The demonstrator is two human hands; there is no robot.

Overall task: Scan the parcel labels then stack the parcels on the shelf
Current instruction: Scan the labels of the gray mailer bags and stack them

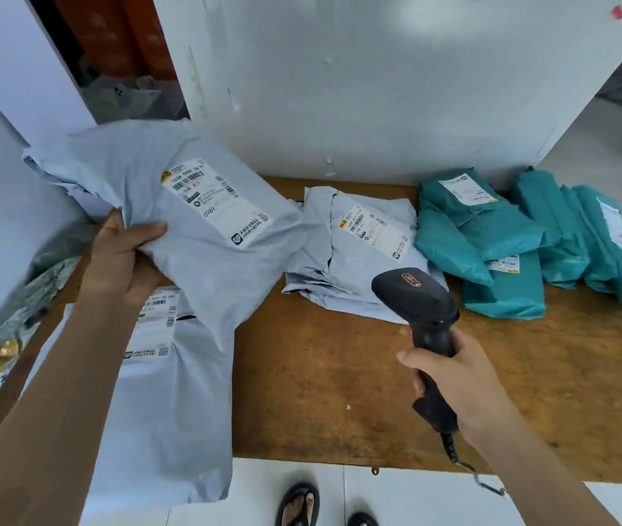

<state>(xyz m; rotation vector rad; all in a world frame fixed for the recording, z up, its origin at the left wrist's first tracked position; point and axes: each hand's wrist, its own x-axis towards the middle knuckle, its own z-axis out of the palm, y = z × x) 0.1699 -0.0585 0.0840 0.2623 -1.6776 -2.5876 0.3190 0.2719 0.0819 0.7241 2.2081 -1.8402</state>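
My left hand (pixel 121 256) grips the edge of a pale grey-blue parcel bag (pixel 195 237) and holds it above the wooden table (pixel 339 366), its white label (pixel 214 201) facing up. My right hand (pixel 457 381) is closed around the handle of a black barcode scanner (pixel 421 301), whose head points toward the parcels. A second grey-blue parcel (pixel 355 256) with a label lies mid-table. A larger grey-blue parcel (pixel 165 392) lies under my left forearm at the table's front left. Several teal parcels (pixel 491 252) are heaped at the right.
A white partition wall (pixel 339 89) rises behind the table. At the far left lie crumpled silver and gold bags (pixel 2 336). An opening at the upper left shows orange boxes (pixel 119 32). The scanner's coiled cable (pixel 468 468) hangs over the table's front edge above my sandalled feet (pixel 301 503).
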